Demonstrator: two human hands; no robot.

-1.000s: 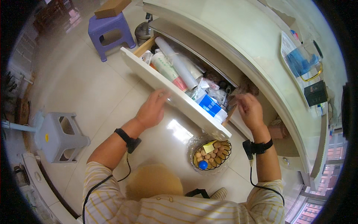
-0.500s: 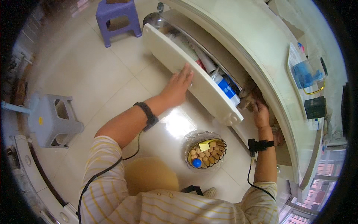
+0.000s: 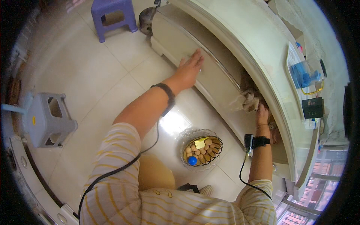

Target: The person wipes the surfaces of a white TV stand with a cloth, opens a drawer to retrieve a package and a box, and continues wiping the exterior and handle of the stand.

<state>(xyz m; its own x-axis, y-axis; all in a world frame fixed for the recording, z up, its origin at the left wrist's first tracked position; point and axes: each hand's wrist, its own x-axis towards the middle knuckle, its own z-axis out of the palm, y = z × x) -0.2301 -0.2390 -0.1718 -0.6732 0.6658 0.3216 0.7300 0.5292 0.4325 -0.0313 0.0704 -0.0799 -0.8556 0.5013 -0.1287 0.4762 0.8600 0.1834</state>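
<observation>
Drawer (image 3: 220, 87) slid in, closing looks done. Left hand (image 3: 188, 74) against its front, fingers straight, gripping nothing; right hand (image 3: 263, 114) by its right end, at beige cloth (image 3: 249, 100), grip unclear.

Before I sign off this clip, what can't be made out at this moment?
All in the head view:
Drawer contents: hidden behind the drawer front.
Right hand: fingertips obscured by shadow and the pale crumpled item; whether it holds that is unclear.
Left hand: palm hidden by its own back.
Purple stool: upper part cut off by the picture's top edge.
</observation>
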